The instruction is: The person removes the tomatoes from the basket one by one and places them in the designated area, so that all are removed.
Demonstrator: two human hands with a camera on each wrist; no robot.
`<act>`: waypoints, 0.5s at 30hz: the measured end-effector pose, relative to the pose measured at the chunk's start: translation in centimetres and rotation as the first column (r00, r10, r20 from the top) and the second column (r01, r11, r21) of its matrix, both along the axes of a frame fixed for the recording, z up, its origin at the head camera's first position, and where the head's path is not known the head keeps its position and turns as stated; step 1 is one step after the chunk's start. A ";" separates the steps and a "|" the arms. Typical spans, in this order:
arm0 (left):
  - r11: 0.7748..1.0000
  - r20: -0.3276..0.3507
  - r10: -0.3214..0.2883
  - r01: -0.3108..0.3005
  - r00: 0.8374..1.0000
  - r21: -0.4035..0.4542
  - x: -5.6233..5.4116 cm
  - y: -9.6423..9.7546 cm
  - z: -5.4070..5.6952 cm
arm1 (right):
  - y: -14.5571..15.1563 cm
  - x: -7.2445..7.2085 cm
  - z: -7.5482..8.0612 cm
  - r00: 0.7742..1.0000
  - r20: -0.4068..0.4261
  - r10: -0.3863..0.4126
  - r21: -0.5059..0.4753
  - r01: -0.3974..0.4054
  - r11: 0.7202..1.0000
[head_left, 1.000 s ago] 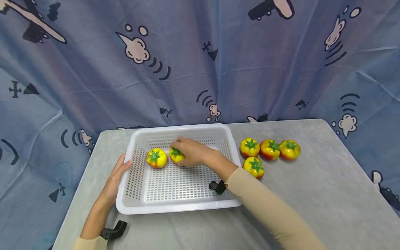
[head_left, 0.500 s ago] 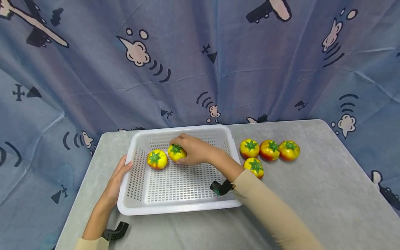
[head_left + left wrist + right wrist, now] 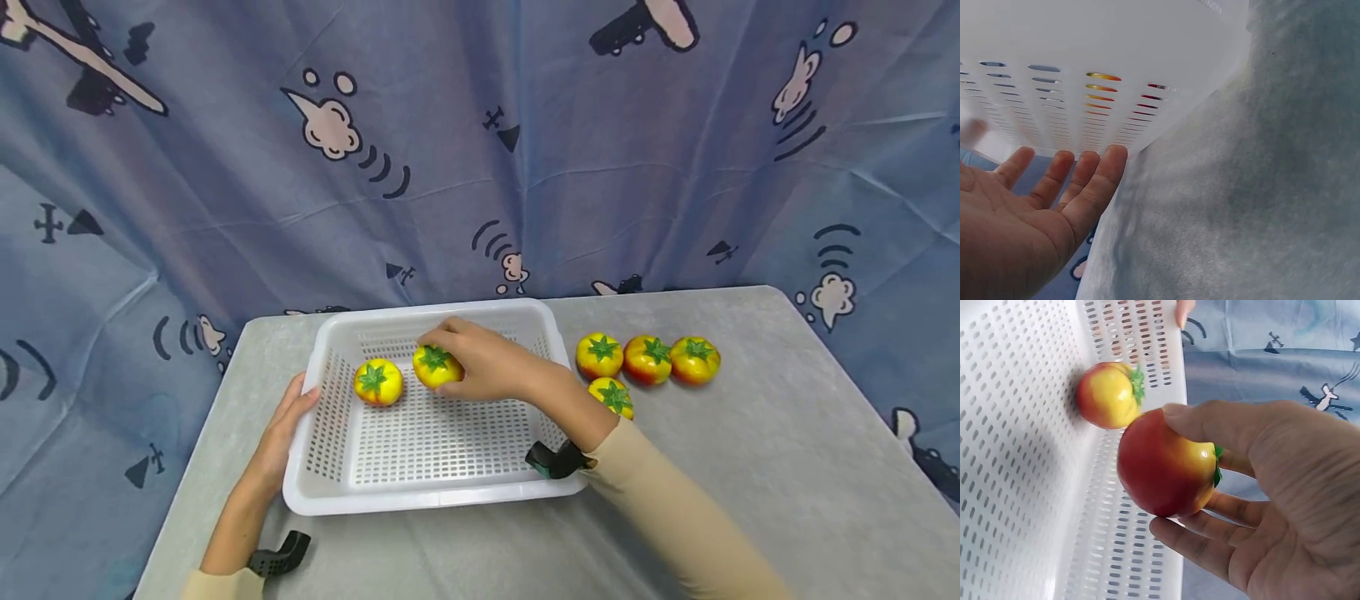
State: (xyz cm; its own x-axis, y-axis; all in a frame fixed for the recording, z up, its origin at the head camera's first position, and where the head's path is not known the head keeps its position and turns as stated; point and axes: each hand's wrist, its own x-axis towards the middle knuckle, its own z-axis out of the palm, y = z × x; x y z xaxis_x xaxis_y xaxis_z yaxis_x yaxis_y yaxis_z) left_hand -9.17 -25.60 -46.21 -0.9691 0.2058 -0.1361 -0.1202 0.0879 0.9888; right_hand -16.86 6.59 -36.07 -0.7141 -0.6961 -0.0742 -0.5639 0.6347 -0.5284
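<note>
A white perforated plastic basket (image 3: 390,502) stands on the table, an upright red-and-yellow tomato (image 3: 378,382) with a green leafy top sitting in its left part. Over the basket, my right hand (image 3: 491,367) pinches a second such tomato (image 3: 435,367) between thumb and fingers. In the right wrist view that held tomato (image 3: 1163,465) shows its red underside, raised off the basket floor. At the basket's left side my left hand (image 3: 279,433) holds the rim, thumb over the edge. The left wrist view shows its fingers (image 3: 1094,187) reaching along the outer wall.
Right of the basket, several more tomatoes (image 3: 647,359) lie close together on the grey table (image 3: 772,450). The nearest one (image 3: 613,397) is partly covered by the right forearm. A blue printed curtain (image 3: 450,167) hangs behind the table.
My right hand has lifted the tomato off the basket floor and shifted slightly right with it. The left hand stays at the basket's rim.
</note>
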 end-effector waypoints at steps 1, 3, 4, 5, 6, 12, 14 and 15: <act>1.000 -0.001 0.000 0.000 1.000 -0.001 0.0 0.0 0.1 | 0.1 0.2 0.2 1.000 0.001 -0.005 0.000 0.005 1.000; 1.000 0.000 0.001 -0.001 1.000 -0.004 0.0 0.0 0.2 | 0.4 0.5 0.6 1.000 0.000 -0.010 -0.001 0.010 1.000; 1.000 -0.002 0.001 -0.001 1.000 -0.004 0.0 0.0 0.2 | 0.6 0.7 0.7 1.000 0.000 -0.012 -0.001 0.012 1.000; 1.000 -0.004 0.001 -0.001 1.000 -0.003 0.0 0.0 0.2 | 0.7 0.8 0.9 1.000 0.002 -0.012 -0.001 0.012 1.000; 1.000 -0.007 -0.002 0.002 1.000 -0.003 0.0 0.1 0.2 | 0.9 1.0 1.0 1.000 0.000 -0.011 -0.001 0.011 1.000; 1.000 0.001 -0.004 0.004 1.000 0.000 0.0 0.2 -0.1 | 2.1 1.8 1.4 1.000 -0.012 -0.005 -0.005 0.005 1.000; 1.000 -0.005 -0.005 0.005 1.000 -0.005 0.0 0.2 -0.1 | 2.5 2.0 1.5 1.000 -0.016 -0.012 -0.006 0.012 1.000; 1.000 -0.011 -0.005 0.005 1.000 -0.008 0.1 0.2 -0.1 | 2.6 2.2 1.5 1.000 -0.019 -0.016 -0.005 0.016 1.000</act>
